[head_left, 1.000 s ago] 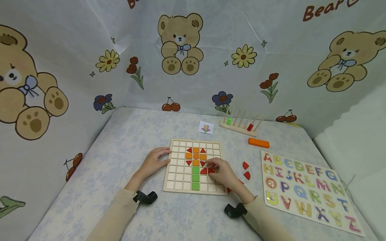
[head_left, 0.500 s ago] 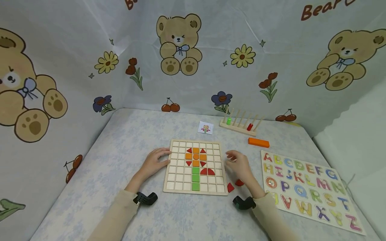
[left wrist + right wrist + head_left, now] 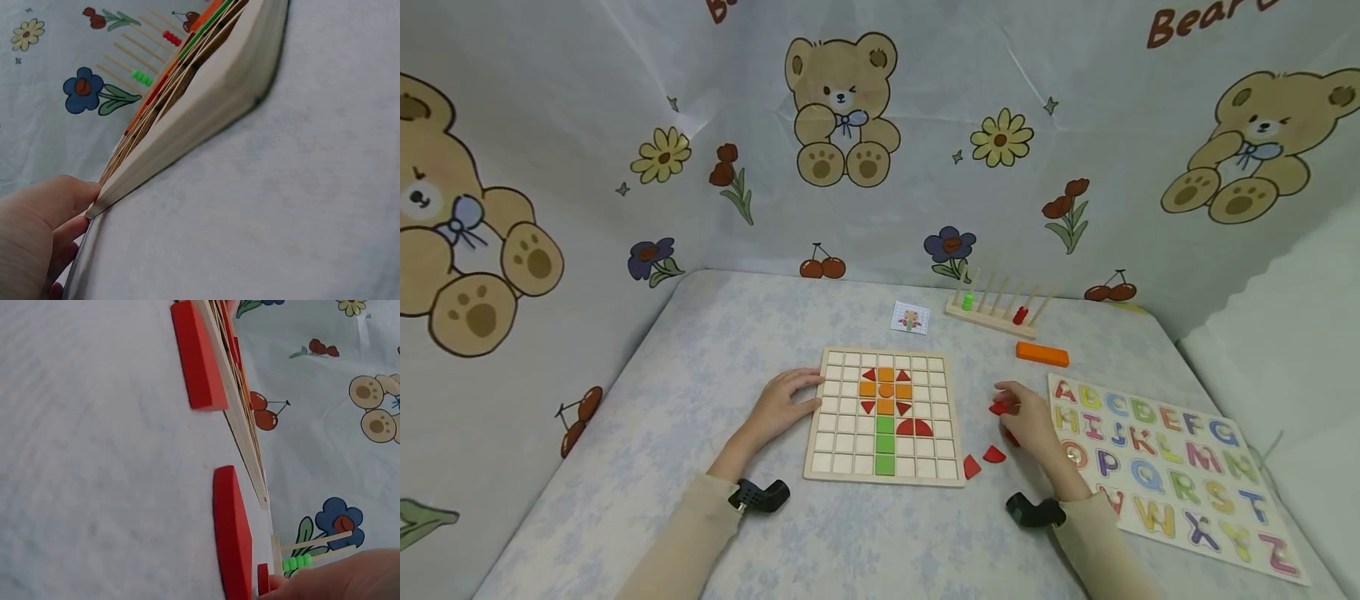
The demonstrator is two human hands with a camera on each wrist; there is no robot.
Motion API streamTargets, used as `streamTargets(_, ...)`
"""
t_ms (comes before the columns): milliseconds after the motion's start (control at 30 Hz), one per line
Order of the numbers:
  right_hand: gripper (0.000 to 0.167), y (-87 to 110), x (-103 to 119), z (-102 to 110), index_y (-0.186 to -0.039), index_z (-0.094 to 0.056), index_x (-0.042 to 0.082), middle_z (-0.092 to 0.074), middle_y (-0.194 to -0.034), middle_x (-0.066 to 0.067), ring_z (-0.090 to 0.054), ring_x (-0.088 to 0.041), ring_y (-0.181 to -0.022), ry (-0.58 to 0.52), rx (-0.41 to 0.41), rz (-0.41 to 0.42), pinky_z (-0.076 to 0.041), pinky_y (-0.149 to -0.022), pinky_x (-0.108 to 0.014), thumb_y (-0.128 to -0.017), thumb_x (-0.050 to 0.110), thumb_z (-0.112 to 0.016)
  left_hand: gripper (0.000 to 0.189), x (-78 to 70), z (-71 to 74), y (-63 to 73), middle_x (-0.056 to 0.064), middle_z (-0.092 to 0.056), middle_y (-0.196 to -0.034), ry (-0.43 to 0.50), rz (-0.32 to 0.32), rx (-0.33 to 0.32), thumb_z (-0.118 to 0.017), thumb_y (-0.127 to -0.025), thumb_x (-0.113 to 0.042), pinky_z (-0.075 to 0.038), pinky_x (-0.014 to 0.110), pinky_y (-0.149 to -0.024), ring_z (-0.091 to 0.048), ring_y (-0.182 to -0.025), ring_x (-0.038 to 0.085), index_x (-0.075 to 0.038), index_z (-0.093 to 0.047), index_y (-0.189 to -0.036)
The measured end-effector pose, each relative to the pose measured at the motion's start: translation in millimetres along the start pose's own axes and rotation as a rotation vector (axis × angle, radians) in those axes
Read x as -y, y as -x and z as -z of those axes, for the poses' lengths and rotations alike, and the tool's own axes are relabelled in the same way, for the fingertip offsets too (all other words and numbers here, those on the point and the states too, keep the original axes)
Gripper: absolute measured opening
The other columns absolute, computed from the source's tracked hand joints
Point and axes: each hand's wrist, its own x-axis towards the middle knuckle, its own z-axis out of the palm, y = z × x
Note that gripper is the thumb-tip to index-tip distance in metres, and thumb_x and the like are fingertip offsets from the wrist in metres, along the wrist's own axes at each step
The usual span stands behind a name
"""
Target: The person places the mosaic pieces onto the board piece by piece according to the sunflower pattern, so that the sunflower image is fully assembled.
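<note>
In the head view my left hand (image 3: 782, 403) rests on the left edge of a wooden grid board (image 3: 838, 477), its fingers fairly straight along the rim. The left wrist view has the thumb at the top of that edge. Right of the board, my right hand (image 3: 1032, 421) pinches a red quarter-circle piece (image 3: 997, 408); that piece (image 3: 263, 579) meets the thumb in the right wrist view. Another red quarter-circle (image 3: 1011, 437) is partly hidden under this hand. On the board lie orange squares, an orange circle (image 3: 886, 390), red triangles, green squares (image 3: 885, 444) and two red quarter-circles (image 3: 915, 427) side by side.
Two loose red quarter-circles (image 3: 994, 454) lie by the board's lower right corner. Behind the board are a small pattern card (image 3: 910, 317), a peg rack (image 3: 992, 319) with green and red beads, and an orange bar (image 3: 1042, 354). An alphabet board (image 3: 1180, 475) lies at right.
My right hand has left the two red quarter-circles on the board and moved right to the loose pieces, where it takes hold of one. My left hand stays at the board's edge.
</note>
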Motion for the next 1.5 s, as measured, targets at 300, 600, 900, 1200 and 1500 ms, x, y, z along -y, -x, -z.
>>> streamTargets(300,0.044,1.8,2,-5,-0.125,-0.059,-0.009,-0.068,-0.109,-0.025,-0.064,-0.037,-0.1,-0.032,-0.002,0.022,-0.055,-0.092,-0.052,-0.082,-0.008,-0.07,0.041,1.4,-0.1,0.1,0.011,-0.055,-0.145,-0.006,0.001,-0.002,-0.071,-0.093,-0.025,-0.027,0.063,-0.117,-0.042,-0.141,0.036,-0.011,-0.065,-0.132)
streamTargets(600,0.039,5.4,8,-13,-0.121,-0.064,-0.005,-0.068,-0.103,-0.018,-0.062,-0.028,-0.093,-0.036,-0.024,0.078,-0.055,-0.083,-0.033,-0.084,-0.003,-0.074,0.042,1.1,-0.5,-0.3,0.011,-0.054,-0.146,-0.003,0.006,0.003,-0.07,-0.094,-0.025,-0.028,0.063,-0.116,-0.041,-0.141,0.036,-0.01,-0.064,-0.132)
streamTargets(900,0.04,9.3,19,-22,-0.118,-0.065,-0.006,-0.065,-0.094,-0.016,-0.056,-0.019,-0.078,-0.046,-0.061,0.069,-0.048,-0.065,-0.018,-0.081,0.001,-0.079,0.041,0.5,0.1,-1.6,0.012,-0.054,-0.146,0.001,0.01,0.0,-0.07,-0.093,-0.024,-0.029,0.062,-0.116,-0.042,-0.141,0.036,-0.01,-0.065,-0.132)
streamTargets(1200,0.034,7.8,12,-24,-0.112,-0.067,-0.006,-0.061,-0.089,-0.016,-0.054,-0.022,-0.078,-0.038,-0.153,0.049,-0.045,-0.063,-0.016,-0.079,-0.009,-0.075,0.041,1.8,-0.5,-1.7,0.011,-0.055,-0.145,0.005,0.01,0.003,-0.071,-0.093,-0.023,-0.031,0.061,-0.116,-0.043,-0.14,0.035,-0.01,-0.065,-0.131)
streamTargets(1500,0.044,9.9,15,-26,-0.121,-0.064,-0.005,-0.066,-0.103,-0.018,-0.06,-0.023,-0.085,-0.107,-0.026,0.112,-0.051,-0.07,-0.017,-0.078,-0.006,-0.078,0.041,2.5,-0.7,-1.1,0.012,-0.055,-0.145,0.008,0.007,0.003,-0.071,-0.093,-0.023,-0.031,0.061,-0.116,-0.043,-0.14,0.036,-0.01,-0.065,-0.131)
